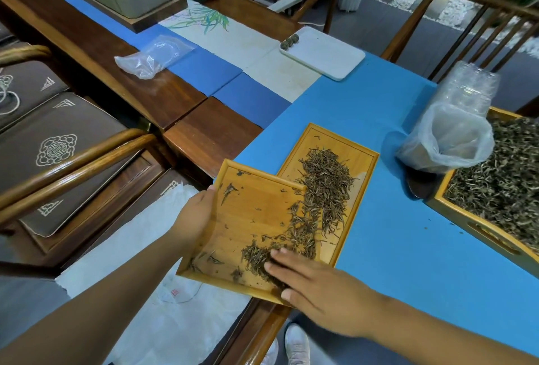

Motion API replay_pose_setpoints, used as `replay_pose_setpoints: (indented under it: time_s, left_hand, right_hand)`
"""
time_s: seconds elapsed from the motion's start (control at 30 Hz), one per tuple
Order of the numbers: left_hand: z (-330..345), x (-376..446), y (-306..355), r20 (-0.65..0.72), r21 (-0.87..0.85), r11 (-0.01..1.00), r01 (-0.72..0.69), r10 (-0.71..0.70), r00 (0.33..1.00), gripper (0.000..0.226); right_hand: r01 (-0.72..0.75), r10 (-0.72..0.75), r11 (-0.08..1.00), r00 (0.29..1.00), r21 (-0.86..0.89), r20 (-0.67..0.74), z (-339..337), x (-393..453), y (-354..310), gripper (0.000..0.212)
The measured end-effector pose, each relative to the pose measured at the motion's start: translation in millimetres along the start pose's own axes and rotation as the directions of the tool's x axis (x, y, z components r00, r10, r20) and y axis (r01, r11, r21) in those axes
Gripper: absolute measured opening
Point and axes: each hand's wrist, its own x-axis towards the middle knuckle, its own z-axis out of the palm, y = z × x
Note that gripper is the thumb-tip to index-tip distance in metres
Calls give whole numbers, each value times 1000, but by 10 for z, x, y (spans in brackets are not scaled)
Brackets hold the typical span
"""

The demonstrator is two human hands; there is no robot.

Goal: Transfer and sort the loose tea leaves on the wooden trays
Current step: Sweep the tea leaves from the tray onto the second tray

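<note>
My left hand grips the left rim of a small wooden tray, which is tilted with its right edge over a second wooden tray lying flat on the blue cloth. Loose tea leaves are piled on the flat tray and trail across the tilted one. My right hand rests flat, fingers together, on the leaves at the tilted tray's near right corner. It holds nothing.
A large wooden tray full of tea leaves stands at the right edge. A clear plastic bag and stacked cups stand beside it. Farther back are a white tray with tea balls and a crumpled bag. Chairs line the left.
</note>
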Motion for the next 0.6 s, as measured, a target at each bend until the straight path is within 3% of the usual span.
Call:
replay_pose_setpoints:
  time_s: [0.27, 0.6]
  left_hand:
    - [44, 12, 17, 30, -50, 998, 22, -21, 999, 47]
    - [62, 48, 10, 28, -46, 998, 33, -32, 999, 47]
  right_hand:
    - [40, -40, 999, 999, -32, 7, 136, -23, -25, 53]
    - [-91, 88, 995, 992, -37, -89, 57, 108, 338, 56]
